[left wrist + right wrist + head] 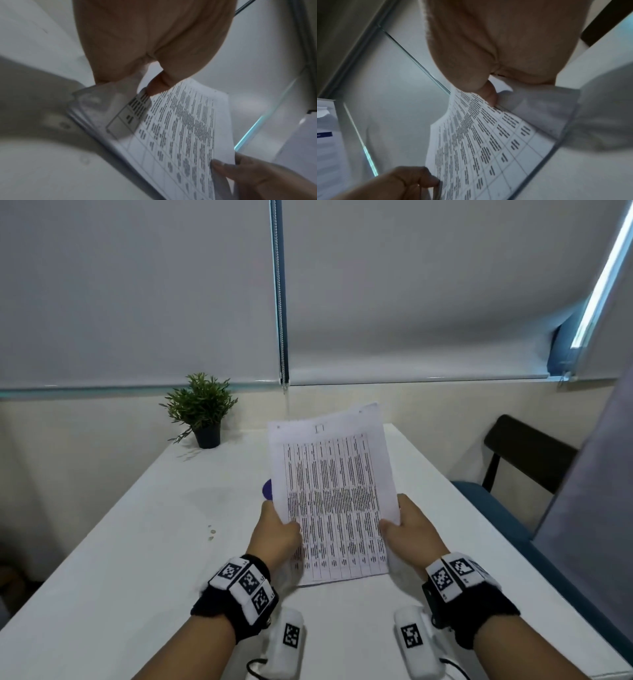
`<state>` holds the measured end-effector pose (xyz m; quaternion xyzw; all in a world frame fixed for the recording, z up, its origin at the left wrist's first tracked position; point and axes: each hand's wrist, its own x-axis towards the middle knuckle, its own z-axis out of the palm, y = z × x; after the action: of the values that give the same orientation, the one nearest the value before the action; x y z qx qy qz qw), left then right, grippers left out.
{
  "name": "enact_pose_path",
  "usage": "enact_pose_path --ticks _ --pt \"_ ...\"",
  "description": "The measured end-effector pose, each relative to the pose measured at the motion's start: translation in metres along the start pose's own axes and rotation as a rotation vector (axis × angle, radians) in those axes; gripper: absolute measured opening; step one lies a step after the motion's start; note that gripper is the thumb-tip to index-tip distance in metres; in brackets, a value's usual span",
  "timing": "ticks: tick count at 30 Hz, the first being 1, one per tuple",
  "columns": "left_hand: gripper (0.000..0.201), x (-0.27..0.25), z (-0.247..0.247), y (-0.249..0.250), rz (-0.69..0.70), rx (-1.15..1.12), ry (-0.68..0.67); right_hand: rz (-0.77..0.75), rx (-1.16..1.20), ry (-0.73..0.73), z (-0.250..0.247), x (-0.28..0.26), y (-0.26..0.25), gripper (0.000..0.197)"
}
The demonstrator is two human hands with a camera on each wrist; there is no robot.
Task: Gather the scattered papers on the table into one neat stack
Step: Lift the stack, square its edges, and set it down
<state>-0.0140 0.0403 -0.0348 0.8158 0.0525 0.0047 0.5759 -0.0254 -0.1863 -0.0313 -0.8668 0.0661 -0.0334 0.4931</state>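
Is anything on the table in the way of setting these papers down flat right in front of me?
Nothing visible does. The papers, held by the left hand and right hand, stand over bare table. The potted plant sits at the far left corner; a purple object peeks out behind the sheets.

I see both hands bunched at the middle of the white surface (120,542), the left hand (274,530) and right hand (412,530) each gripping a side edge of the papers (334,491), whose lower edge meets the top. Left of them lies a broad bare stretch I could sweep through, bounded only by the potted plant (202,409) at the far left corner. A purple object (268,489) peeks from behind the sheets. To the right, the room narrows toward the edge, with a dark chair (524,453) beyond
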Motion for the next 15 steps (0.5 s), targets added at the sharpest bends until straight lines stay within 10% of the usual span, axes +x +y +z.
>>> enact_pose_path --ticks 15 --pt "0.011 0.012 -0.034 0.009 -0.221 0.545 -0.092 0.174 -0.439 -0.212 0.024 0.023 -0.021 0.025"
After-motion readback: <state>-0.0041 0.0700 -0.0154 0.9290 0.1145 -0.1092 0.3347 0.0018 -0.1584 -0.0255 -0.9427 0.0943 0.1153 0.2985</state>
